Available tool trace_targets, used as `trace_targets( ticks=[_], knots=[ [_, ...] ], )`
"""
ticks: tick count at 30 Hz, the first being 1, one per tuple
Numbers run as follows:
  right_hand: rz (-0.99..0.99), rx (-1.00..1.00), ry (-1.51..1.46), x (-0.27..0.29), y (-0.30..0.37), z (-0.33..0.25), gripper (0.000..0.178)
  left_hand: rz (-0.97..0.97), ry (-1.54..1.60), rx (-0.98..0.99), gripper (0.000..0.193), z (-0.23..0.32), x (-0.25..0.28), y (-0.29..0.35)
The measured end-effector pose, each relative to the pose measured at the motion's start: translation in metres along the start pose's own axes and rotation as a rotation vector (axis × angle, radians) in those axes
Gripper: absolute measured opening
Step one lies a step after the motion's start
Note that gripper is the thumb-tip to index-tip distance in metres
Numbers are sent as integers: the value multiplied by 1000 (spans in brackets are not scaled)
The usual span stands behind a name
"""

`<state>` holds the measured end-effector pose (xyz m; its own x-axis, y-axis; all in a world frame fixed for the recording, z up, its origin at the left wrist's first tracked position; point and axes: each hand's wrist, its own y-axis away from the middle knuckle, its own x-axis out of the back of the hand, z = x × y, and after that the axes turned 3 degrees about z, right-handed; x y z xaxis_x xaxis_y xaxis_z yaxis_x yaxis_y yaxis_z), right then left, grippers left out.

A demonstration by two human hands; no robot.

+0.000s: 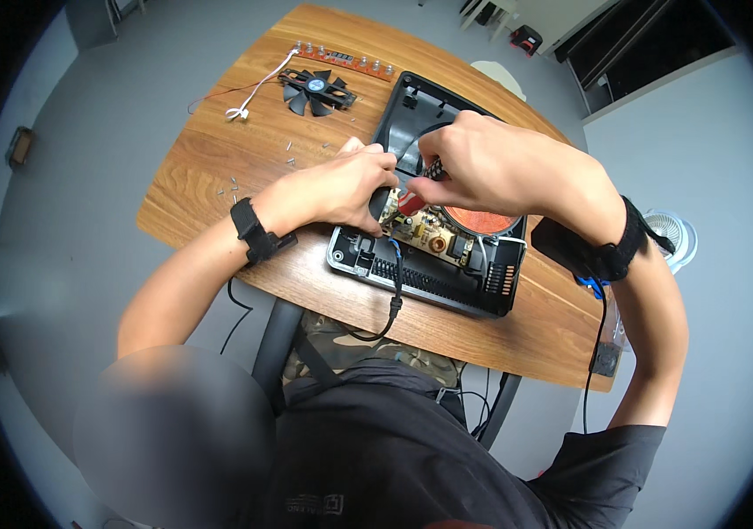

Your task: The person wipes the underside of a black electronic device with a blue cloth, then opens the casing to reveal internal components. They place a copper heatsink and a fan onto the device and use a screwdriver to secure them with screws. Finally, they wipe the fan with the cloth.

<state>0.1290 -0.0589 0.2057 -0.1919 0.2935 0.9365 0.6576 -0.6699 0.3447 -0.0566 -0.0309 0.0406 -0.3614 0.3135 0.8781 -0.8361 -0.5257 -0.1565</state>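
Gripping a red-and-black tool (411, 204), right hand (480, 163) could gouge circuit board (419, 231) if slipping; left hand (354, 185) curls at left edge of casing (471, 300), hold unclear.

Fan (315, 86) on table (209, 150), left of casing (473, 302); circuit board (425, 234) in casing; screws (291, 161) before fan.
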Motion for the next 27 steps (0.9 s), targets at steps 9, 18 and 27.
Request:
trace_targets(
  ticks=[9, 18, 27],
  knots=[
    [119, 181, -94, -2, 16, -4, 30, -48, -50, 3, 65, 0, -1, 3],
    [71, -51, 5, -3, 7, -23, 45, -55, -44, 17, 56, -9, -6, 4],
    [152, 78, -57, -10, 18, -9, 41, -48, -52, 8, 57, -4, -3, 3]
  ],
)
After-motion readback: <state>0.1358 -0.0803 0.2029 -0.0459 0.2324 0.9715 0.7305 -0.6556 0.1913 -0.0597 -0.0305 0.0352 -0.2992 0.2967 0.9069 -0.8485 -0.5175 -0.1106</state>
